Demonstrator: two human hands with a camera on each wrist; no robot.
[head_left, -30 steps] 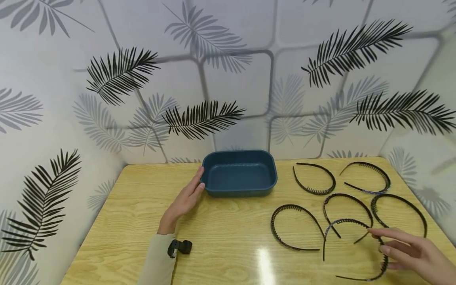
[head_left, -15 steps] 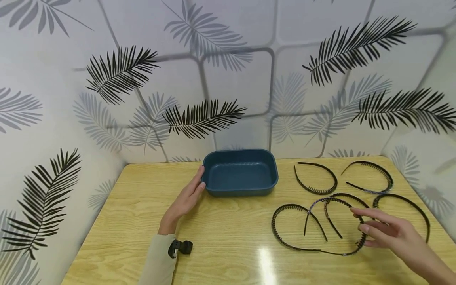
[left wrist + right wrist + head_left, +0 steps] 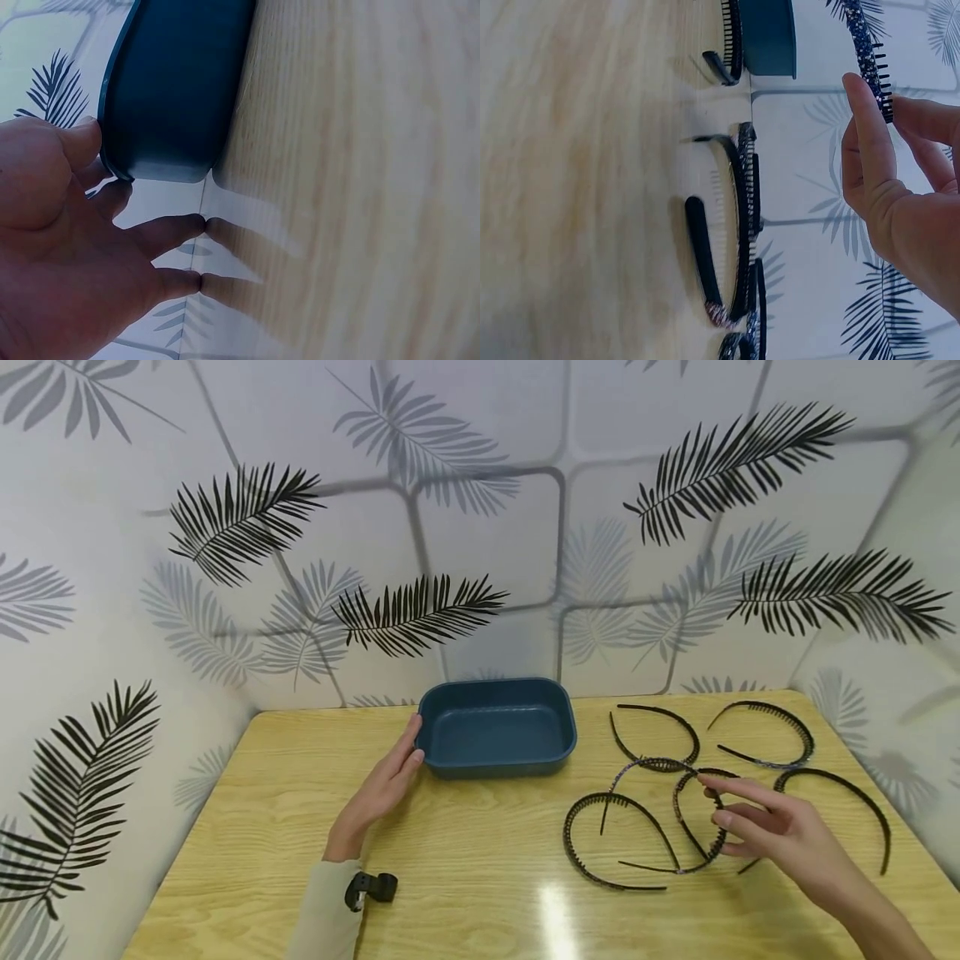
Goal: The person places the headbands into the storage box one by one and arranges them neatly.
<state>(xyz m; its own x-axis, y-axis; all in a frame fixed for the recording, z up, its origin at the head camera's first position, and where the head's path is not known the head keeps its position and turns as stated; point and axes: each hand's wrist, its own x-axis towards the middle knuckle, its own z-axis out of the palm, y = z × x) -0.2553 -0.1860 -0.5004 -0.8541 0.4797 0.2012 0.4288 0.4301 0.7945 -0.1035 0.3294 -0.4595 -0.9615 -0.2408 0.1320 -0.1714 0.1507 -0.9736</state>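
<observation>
My right hand (image 3: pixel 780 835) pinches a toothed black headband (image 3: pixel 626 767) between thumb and fingers, raised above the table. Glitter shows along the band (image 3: pixel 865 52) in the right wrist view, where its lower part is hidden behind the fingers. In the head view it overlaps other headbands lying below. My left hand (image 3: pixel 375 793) rests against the left end of a dark blue rectangular basin (image 3: pixel 495 770), fingers extended. The left wrist view has the thumb at the basin's rim, while two spread fingertips (image 3: pixel 191 223) come down at the table surface.
Several headbands lie on the right of the wooden table (image 3: pixel 465 877), among them one at the front (image 3: pixel 567 835), one near the basin (image 3: pixel 695 739), one far right (image 3: pixel 810 743) and one partly behind my right hand (image 3: pixel 887 835). A leaf-patterned wall (image 3: pixel 495 543) rises behind.
My right hand has carried the headband up and leftward, off the right front area toward the basin. The left hand has stayed at the basin's end.
</observation>
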